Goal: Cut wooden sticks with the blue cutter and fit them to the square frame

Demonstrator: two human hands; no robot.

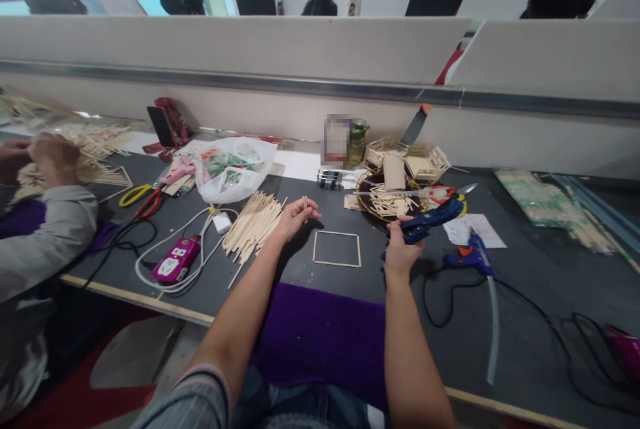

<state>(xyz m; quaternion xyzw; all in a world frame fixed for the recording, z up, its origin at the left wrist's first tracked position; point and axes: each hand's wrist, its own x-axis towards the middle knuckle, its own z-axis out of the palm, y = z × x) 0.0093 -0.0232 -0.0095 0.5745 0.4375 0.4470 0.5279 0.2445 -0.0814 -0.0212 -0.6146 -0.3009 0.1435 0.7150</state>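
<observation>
My left hand (297,217) is closed on short wooden sticks (305,202), held upright between thumb and fingers. My right hand (403,253) grips a dark blue hand tool that looks like shears (434,217), its far end pointing right. Flat on the dark table between my hands lies a rectangle of thin wooden sticks (337,264). Beside my left wrist a pile of long sticks (253,225) is spread out. Beyond my right hand stands a round basket (364,206) with cut sticks and a cardboard roll (394,172).
At right are a blue glue gun (473,259) with its cord, a paper sheet (493,231) and bagged sticks (543,199). To the left lie a plastic bag (260,157), purple power strip (177,259), scissors (148,203) and a co-worker's hands (55,155). A partition (225,42) stands behind.
</observation>
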